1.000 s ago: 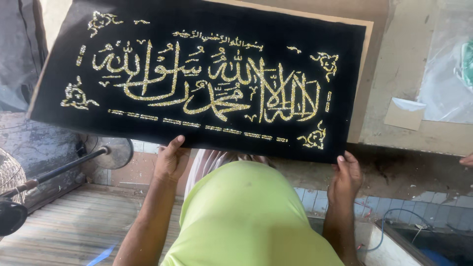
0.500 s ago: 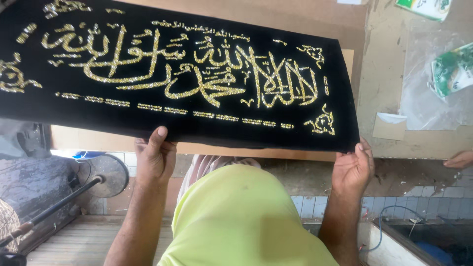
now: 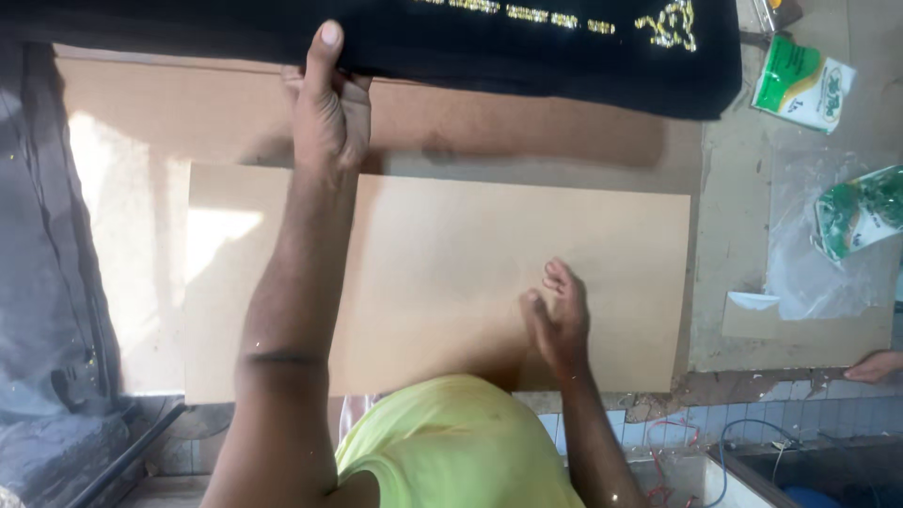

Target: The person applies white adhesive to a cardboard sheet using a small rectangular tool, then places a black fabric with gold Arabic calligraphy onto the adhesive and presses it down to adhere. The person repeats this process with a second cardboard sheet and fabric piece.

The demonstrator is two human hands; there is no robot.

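A: Where is the left hand?

B: Up at about eleven o'clock. It pinches the lower edge of the black cloth, thumb laid over the top of the fabric, the other fingers curled beneath it.

A: And the cloth itself?

B: It runs along the top of the view, from ten round to one o'clock, and is cut off by the picture's upper border. Gold embroidery shows near its right corner, at one o'clock.

A: The right hand?

B: Just right of centre, toward four o'clock. It rests on the upper board with the fingers loosely curled and close together, holding nothing.

A: What lies under that?

B: A pale brown rectangular board, lying flat on a larger brown sheet that shows above it at twelve o'clock. Both are on the table.

A: Anything else nearby?

B: Green and white packets at two o'clock, a clear plastic bag at three. Another person's hand shows at the right edge, near four o'clock.
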